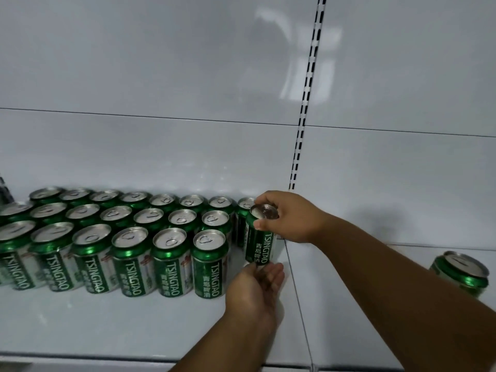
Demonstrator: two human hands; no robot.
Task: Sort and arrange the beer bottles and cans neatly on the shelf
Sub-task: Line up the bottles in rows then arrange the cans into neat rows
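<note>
Several green Tsingtao beer cans (128, 237) stand upright in three rows on the white shelf (107, 323). At the right end of the middle row, my right hand (290, 216) grips one green can (260, 245) by its top rim, fingers curled over the lid. My left hand (255, 288) is below it with straight fingers touching the can's base from the front. The can stands upright just left of the seam between shelf sections. Another green can (460, 273) stands alone on the right shelf section, partly hidden by my right forearm.
A slotted vertical upright (306, 103) divides the white back panel. A dark object (4, 189) shows at the far left edge behind the cans. The shelf's front lip (80, 357) runs along the bottom. Bare shelf lies in front of the rows and on the right section.
</note>
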